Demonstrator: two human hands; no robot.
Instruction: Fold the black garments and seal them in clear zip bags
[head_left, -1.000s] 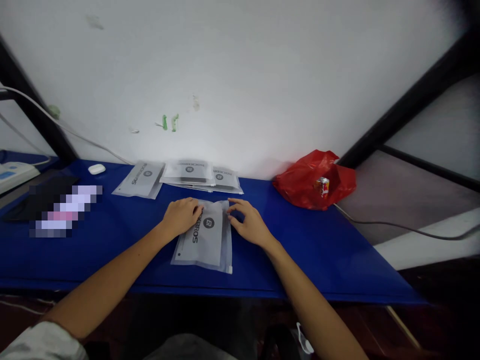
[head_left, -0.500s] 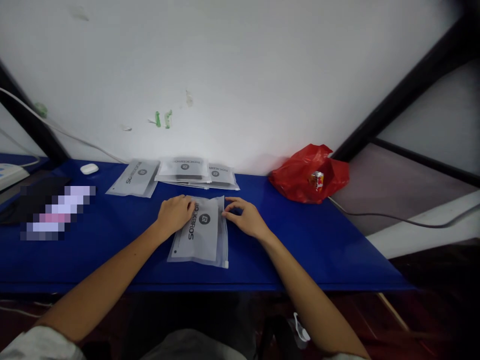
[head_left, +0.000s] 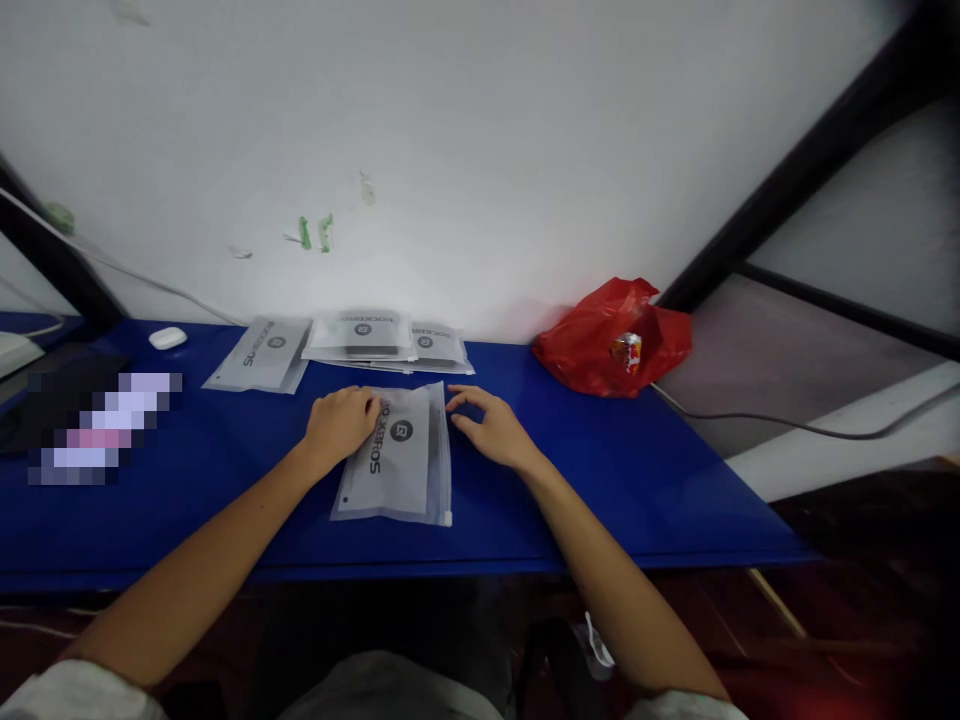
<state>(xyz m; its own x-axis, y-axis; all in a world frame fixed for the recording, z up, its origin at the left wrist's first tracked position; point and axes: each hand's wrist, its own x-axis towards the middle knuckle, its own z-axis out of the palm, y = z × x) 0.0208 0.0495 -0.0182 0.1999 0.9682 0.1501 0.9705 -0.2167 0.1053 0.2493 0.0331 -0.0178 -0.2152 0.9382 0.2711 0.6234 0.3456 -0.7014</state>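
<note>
A frosted grey zip pouch (head_left: 401, 460) with dark lettering lies flat on the blue table (head_left: 225, 480) in front of me. My left hand (head_left: 339, 425) rests on its upper left corner with the fingers curled down onto it. My right hand (head_left: 491, 430) lies just right of the pouch's top edge. Its fingers are spread and held low over the table, with the fingertips at the pouch's zip side and nothing in them.
More grey pouches lie along the wall: a stack (head_left: 371, 338) and a single one (head_left: 262, 355). A red plastic bag (head_left: 611, 335) sits at the back right, a small white case (head_left: 166, 338) at the back left. A cable (head_left: 787, 428) runs off the right side.
My right hand has loosened from a pinch at the pouch's top right edge into spread fingers beside it. My left hand stays on the pouch. The view has drifted slightly.
</note>
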